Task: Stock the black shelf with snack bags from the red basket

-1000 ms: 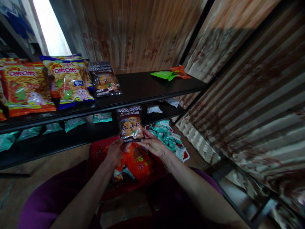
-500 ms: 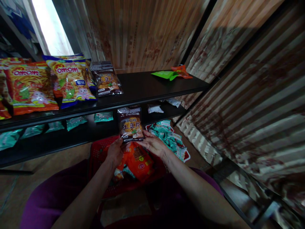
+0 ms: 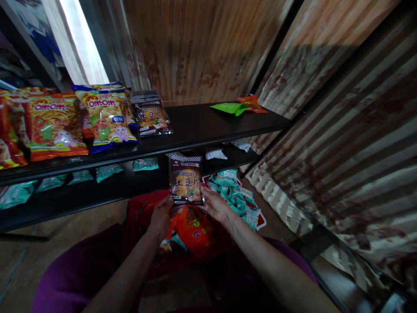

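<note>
A brown bag of potato chips (image 3: 186, 180) is held upright between my two hands, its printed front facing me. My left hand (image 3: 163, 216) grips the lower left corner, and my right hand (image 3: 213, 203) grips the lower right edge. Some fingertips are hidden behind the bag. Below it, a red basket (image 3: 134, 217) holds an orange snack bag (image 3: 197, 230) and a few other packets. On the upper black shelf (image 3: 192, 124) stand similar brown chip bags (image 3: 150, 115), one behind another.
Yellow-and-blue snack bags (image 3: 106, 115) and orange snack bags (image 3: 55, 126) line the shelf's left. A green packet (image 3: 230, 108) and an orange packet (image 3: 252, 104) lie at its right end. Teal packets (image 3: 110, 170) sit on the lower shelf; more teal packets (image 3: 233, 191) fill a second basket.
The view has shifted slightly, so the shelf and baskets appear a little lower and further right. Both hands still hold the brown chip bag, now slightly closer to me.
</note>
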Available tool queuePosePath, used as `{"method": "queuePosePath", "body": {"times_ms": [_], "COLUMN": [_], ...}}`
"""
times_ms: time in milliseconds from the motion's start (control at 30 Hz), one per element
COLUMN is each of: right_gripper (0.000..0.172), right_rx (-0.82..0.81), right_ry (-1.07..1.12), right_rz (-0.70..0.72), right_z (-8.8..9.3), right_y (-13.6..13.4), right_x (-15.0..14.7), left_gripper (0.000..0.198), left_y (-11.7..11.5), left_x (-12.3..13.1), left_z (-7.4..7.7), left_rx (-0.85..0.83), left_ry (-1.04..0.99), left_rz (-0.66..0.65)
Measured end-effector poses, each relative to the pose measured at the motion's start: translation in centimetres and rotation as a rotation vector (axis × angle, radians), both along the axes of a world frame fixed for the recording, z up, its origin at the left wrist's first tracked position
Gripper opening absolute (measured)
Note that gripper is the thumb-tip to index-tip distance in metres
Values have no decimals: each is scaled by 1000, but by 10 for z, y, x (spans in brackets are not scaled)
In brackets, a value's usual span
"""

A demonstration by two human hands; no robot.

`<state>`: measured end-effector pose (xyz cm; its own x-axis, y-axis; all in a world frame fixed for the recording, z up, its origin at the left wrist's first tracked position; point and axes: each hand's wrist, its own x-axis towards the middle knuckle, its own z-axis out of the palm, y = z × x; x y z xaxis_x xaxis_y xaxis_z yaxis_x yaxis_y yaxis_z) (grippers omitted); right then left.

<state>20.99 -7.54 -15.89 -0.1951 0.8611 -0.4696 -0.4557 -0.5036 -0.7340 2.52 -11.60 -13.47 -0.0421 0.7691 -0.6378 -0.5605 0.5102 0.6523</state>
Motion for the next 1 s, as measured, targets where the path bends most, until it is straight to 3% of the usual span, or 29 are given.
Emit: {"method": "queuePosePath", "body": {"times_ms": [267,400,600,800,1000], "right_gripper": [13,13,25,34,39], "right_rx": [2,62,85,87,90], "right_ry": [-71,-74,-115,-128,-132], "right_rz": [-108,-124,5,92,114], "right_z": [3,6,15,21,18], "right_y": [-6,-8,-15,-21,-21], "right_x": [-7,-9,-8,-6,-5], "left_gripper": [1,11,29,20,9], "left_y": [0,6,39,60,61], "left_x": [-3,-5,-21,-31,-20], "left_z": [-3,-3,3,17,25], "left_rx": [-18,65,217,210,118], "left_ry": [67,123,172,-23,-8], "left_rz": [-18,-1,165,105,240]}}
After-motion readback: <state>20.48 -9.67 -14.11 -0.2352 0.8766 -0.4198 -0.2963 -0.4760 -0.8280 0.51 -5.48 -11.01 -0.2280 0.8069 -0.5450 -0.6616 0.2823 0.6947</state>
